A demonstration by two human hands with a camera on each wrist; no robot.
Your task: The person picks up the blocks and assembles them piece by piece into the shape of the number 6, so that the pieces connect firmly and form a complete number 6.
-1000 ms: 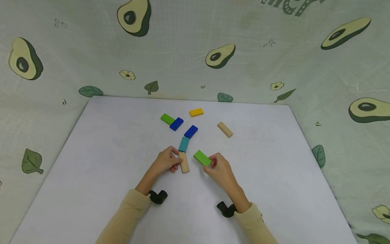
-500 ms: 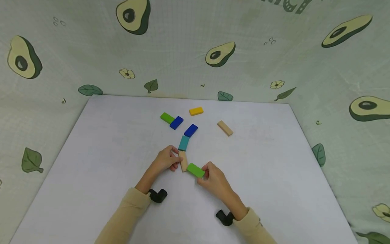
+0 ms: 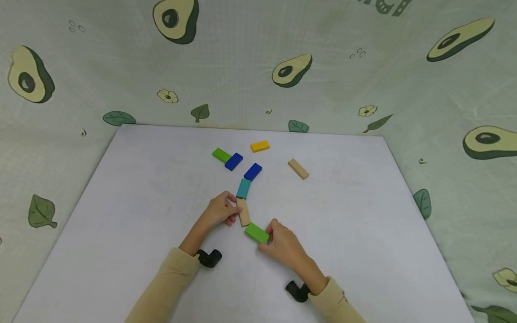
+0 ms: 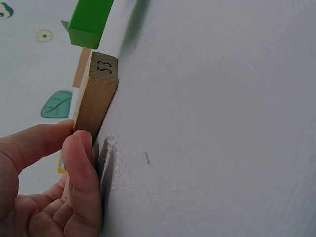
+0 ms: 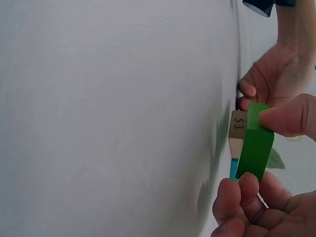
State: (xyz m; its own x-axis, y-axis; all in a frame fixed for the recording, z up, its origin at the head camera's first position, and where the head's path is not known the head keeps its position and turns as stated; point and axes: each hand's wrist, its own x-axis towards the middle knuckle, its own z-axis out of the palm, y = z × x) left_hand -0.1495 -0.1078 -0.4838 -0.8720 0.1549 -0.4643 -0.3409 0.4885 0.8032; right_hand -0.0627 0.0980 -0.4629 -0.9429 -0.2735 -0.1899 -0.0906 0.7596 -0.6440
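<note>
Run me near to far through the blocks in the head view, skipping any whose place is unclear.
Green block in the right hand → wooden block at the left hand → teal block → nearer blue block → farther blue block → yellow block.

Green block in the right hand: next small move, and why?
Probably lower the green block to the table at the near end of the wooden block stamped 53. In the wrist views, it appears raised off the surface in the right hand's grip; the left hand pinches the wooden block, the nearest piece in the line after blue and teal.
</note>
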